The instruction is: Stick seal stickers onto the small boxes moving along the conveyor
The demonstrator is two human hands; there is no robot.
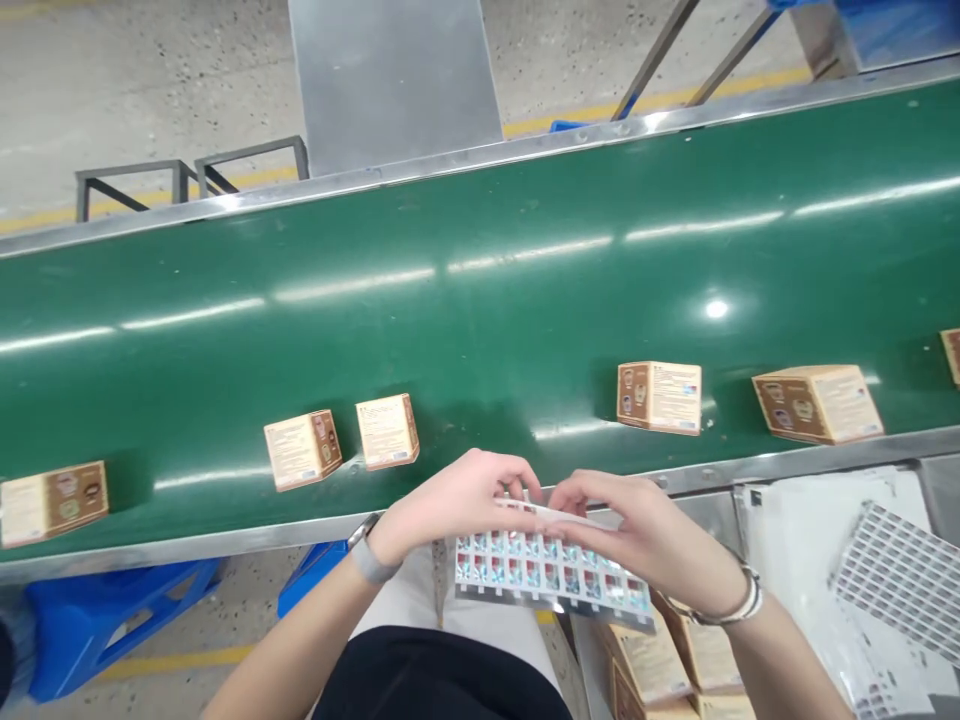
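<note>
Dark top, watch, striped bracelet

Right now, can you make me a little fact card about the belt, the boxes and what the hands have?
belt: green belt, shiny
boxes on it: six brown-and-cream boxes, one cut off at the picture's right edge
left hand: holding the shiny sheet
right hand: holding that sheet too
beside the belt: grid-patterned sheet

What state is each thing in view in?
Left hand, closed on sticker sheet
Right hand, closed on it too
Sticker sheet, top edge curled
Conveyor belt, running or stopped, cannot tell
Belt cartons, closed
Lower cartons, packed together
Gridded sheet, resting on white sheets
</note>
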